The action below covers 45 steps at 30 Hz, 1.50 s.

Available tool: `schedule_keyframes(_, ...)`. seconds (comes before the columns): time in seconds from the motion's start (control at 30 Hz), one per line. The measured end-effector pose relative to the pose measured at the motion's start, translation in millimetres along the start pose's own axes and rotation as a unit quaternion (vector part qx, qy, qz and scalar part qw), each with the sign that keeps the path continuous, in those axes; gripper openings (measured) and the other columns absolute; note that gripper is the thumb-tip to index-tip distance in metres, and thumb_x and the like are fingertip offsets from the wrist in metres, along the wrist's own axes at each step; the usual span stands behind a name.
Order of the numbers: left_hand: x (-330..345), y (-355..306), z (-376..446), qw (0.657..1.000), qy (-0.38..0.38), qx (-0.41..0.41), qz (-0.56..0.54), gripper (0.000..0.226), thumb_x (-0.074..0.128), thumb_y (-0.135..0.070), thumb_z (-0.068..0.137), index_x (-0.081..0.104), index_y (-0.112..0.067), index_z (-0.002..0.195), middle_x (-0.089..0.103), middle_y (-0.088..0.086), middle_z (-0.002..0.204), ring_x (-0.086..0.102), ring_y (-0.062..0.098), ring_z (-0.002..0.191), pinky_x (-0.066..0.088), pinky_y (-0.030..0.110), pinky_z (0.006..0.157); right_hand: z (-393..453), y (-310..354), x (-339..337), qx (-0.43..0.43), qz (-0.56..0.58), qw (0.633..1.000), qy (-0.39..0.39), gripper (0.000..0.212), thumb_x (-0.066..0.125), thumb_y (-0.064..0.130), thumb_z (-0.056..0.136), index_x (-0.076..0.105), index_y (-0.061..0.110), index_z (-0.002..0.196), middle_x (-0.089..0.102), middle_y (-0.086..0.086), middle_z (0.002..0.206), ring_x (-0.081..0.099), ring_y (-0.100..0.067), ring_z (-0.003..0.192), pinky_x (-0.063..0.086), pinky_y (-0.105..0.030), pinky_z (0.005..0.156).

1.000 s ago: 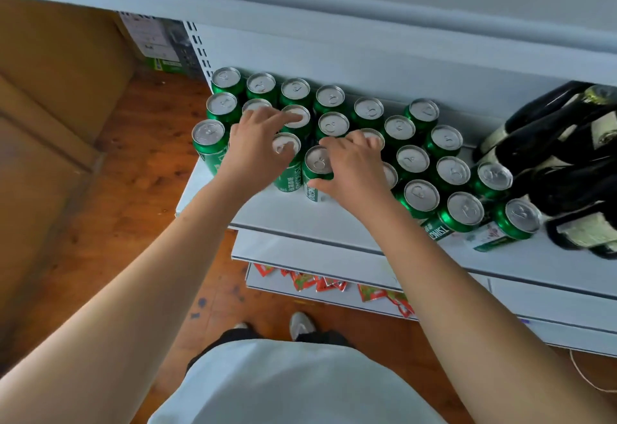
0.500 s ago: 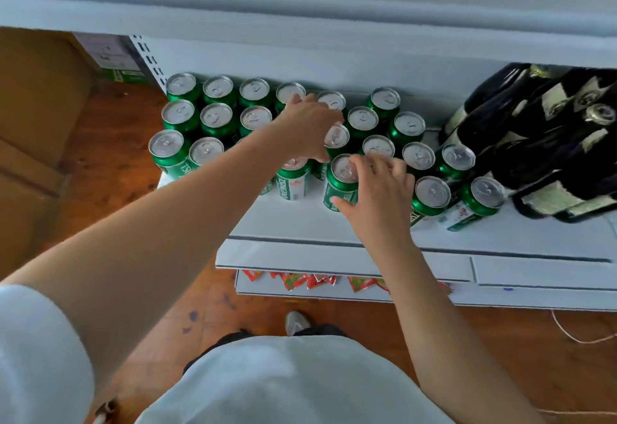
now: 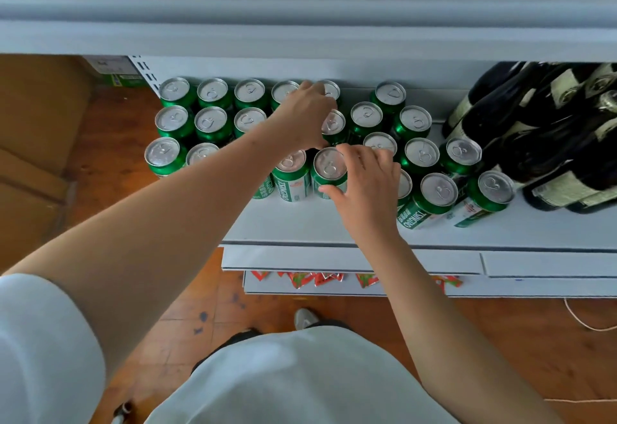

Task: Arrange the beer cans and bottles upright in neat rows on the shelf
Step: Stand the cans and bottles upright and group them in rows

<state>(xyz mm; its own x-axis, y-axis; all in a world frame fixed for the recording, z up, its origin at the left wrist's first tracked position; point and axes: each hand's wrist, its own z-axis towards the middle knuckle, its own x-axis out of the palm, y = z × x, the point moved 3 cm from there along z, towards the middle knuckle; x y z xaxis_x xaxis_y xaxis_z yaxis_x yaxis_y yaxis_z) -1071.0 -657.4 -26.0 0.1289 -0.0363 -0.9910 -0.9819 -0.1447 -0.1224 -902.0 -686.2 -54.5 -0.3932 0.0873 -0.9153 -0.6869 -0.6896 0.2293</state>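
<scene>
Since left hand point(image 3: 305, 116) moved from front cans to back rows, fingers hidden, grip unclear, we pinch front can point(image 3: 329, 170) with right hand point(image 3: 365, 186) on shelf point(image 3: 300, 223); left block neat, right straggles.

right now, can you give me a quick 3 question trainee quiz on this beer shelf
1. True or false: the dark bottles stand at the right end of the shelf.
2. Which hand curls round the front green can? A) left hand B) right hand C) neither
3. Fill in: the left hand reaches over the cans toward the ____ row.

Key
1. True: the bottles are right of all the cans.
2. B: the right hand has its thumb and fingers round that can.
3. Back: the left hand's fingers lie among the cans near the rear wall.
</scene>
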Motion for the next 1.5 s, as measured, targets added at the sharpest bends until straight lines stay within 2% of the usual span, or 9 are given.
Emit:
schedule_keyframes(0.17, -12, 9, -7, 0.998, 0.057, 0.011, -0.023, 0.074, 0.071, -0.012, 0.076, 0.044, -0.018, 0.145, 0.048, 0.013, 0.134, 0.043, 0.035, 0.124, 0.038, 0.044, 0.102, 16, 4, -6, -0.028, -0.052, 0.998, 0.029, 0.069, 0.077, 0.053, 0.071, 0.056, 0.016, 0.125, 0.061, -0.002, 0.120, 0.050, -0.028, 0.108, 0.035, -0.039, 0.086)
schedule_keyframes(0.37, -31, -6, -12, 0.995, -0.061, 0.014, -0.077, 0.048, 0.059, -0.024, 0.089, 0.053, -0.017, 0.136, 0.057, 0.009, 0.127, 0.049, 0.029, 0.119, 0.043, 0.042, 0.096, -21, -51, -48, 0.079, -0.064, 0.995, 0.011, 0.067, 0.070, 0.060, 0.074, 0.055, 0.018, 0.124, 0.059, -0.002, 0.121, 0.047, -0.029, 0.107, 0.034, -0.040, 0.083)
schedule_keyframes(0.57, -12, -40, 35, 0.997, 0.046, 0.036, 0.045, 0.065, 0.073, -0.041, 0.079, 0.048, -0.015, 0.133, 0.060, 0.010, 0.125, 0.047, 0.034, 0.121, 0.034, 0.044, 0.099, -31, -61, -38, 0.058, -0.094, 0.992, 0.063, 0.082, 0.076, 0.052, 0.073, 0.045, 0.018, 0.141, 0.065, 0.002, 0.112, 0.046, -0.027, 0.108, 0.035, -0.039, 0.085)
schedule_keyframes(0.67, -3, -41, 53, 0.992, 0.079, 0.045, 0.084, 0.063, 0.078, -0.042, 0.072, 0.054, -0.014, 0.122, 0.063, 0.009, 0.119, 0.049, 0.031, 0.118, 0.031, 0.043, 0.096, -21, -62, -38, 0.062, -0.108, 0.989, 0.086, 0.076, 0.078, 0.055, 0.069, 0.051, 0.021, 0.131, 0.066, 0.001, 0.106, 0.045, -0.025, 0.102, 0.035, -0.037, 0.083)
schedule_keyframes(0.77, -5, -34, 64, 0.993, 0.071, 0.044, 0.082, 0.073, 0.081, -0.045, 0.069, 0.054, -0.021, 0.132, 0.064, 0.006, 0.120, 0.050, 0.029, 0.120, 0.031, 0.042, 0.099, -16, -61, -36, 0.071, -0.078, 0.992, 0.074, 0.065, 0.082, 0.053, 0.065, 0.059, 0.024, 0.118, 0.068, 0.003, 0.098, 0.047, -0.024, 0.098, 0.036, -0.037, 0.080)
schedule_keyframes(1.1, 1, -23, 78, 0.996, 0.084, -0.040, -0.001, 0.072, 0.078, -0.032, 0.073, 0.047, -0.020, 0.137, 0.060, 0.009, 0.128, 0.053, 0.035, 0.121, 0.047, 0.046, 0.095, 18, -51, -8, 0.078, -0.048, 0.994, 0.052, 0.065, 0.077, 0.054, 0.071, 0.056, 0.021, 0.122, 0.067, 0.002, 0.096, 0.049, -0.025, 0.099, 0.037, -0.038, 0.087)
schedule_keyframes(1.27, 7, -27, 63, 0.996, -0.016, -0.076, -0.046, 0.047, 0.057, -0.020, 0.085, 0.053, -0.019, 0.133, 0.057, 0.013, 0.130, 0.054, 0.037, 0.118, 0.050, 0.047, 0.094, 15, -47, -10, 0.050, -0.053, 0.996, 0.053, 0.078, 0.073, 0.054, 0.075, 0.046, 0.019, 0.139, 0.060, -0.003, 0.122, 0.047, -0.029, 0.112, 0.034, -0.039, 0.092)
schedule_keyframes(1.37, -1, -49, 55, 0.995, -0.077, 0.016, -0.060, 0.040, 0.049, -0.028, 0.090, 0.058, -0.024, 0.129, 0.060, 0.007, 0.126, 0.055, 0.033, 0.117, 0.047, 0.043, 0.095, 0, -55, -27, 0.084, -0.052, 0.995, -0.015, 0.071, 0.063, 0.055, 0.082, 0.045, 0.020, 0.141, 0.048, -0.005, 0.138, 0.043, -0.029, 0.121, 0.033, -0.039, 0.095)
schedule_keyframes(1.5, 4, -72, 52, 0.982, -0.013, 0.189, 0.012, 0.035, 0.050, -0.042, 0.095, 0.061, -0.031, 0.126, 0.055, 0.000, 0.132, 0.047, 0.028, 0.125, 0.035, 0.042, 0.100, -30, -87, -40, 0.196, -0.032, 0.976, -0.084, 0.053, 0.055, 0.050, 0.090, 0.054, 0.013, 0.129, 0.052, -0.008, 0.130, 0.047, -0.031, 0.116, 0.037, -0.043, 0.093)
